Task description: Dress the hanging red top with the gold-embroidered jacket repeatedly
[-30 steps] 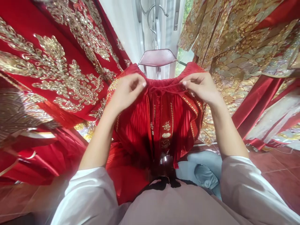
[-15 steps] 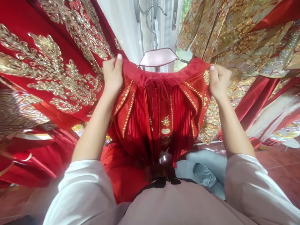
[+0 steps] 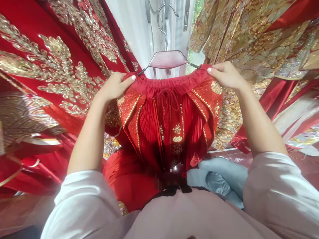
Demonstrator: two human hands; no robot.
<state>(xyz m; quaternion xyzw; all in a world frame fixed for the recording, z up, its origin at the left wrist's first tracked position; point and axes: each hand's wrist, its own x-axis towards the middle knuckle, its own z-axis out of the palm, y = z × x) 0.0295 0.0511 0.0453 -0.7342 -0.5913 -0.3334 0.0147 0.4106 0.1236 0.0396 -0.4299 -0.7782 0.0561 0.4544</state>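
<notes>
Head view: two hands [image 3: 113,88] [image 3: 228,75] grip one skirt [image 3: 176,122].

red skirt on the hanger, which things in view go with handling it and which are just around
In use:
left hand and right hand, gripping
red skirt
drawstring, tied in a bow
hanger

Just around:
gold-beaded red garment, left
gold-patterned garment, right

Seemingly free room around hanger hook [image 3: 158,20], red garment [image 3: 57,49] left, gold garment [image 3: 249,59] right
</notes>
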